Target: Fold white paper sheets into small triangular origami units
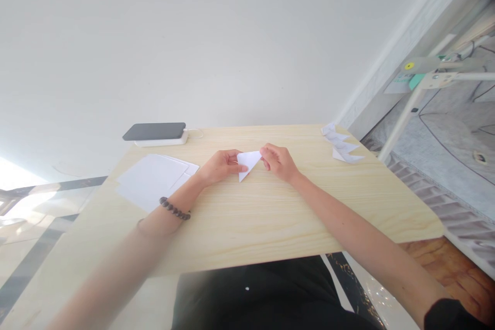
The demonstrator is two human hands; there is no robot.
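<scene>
A small piece of white paper (248,160), folded into a triangle, is held between my two hands above the middle of the table. My left hand (223,166) pinches its left side, with the thumb lying across the front. At the upper right corner, the fingertips of my right hand (279,161) are closed on the same paper. One point of the triangle hangs downward. The fingers behind the paper are partly hidden.
Flat white sheets (152,176) lie at the left of the wooden table (270,227). Behind them a dark phone (157,131) rests on a white box (162,141), with a white cable beside it. Several folded paper pieces (342,144) sit at the back right. A wall rises behind.
</scene>
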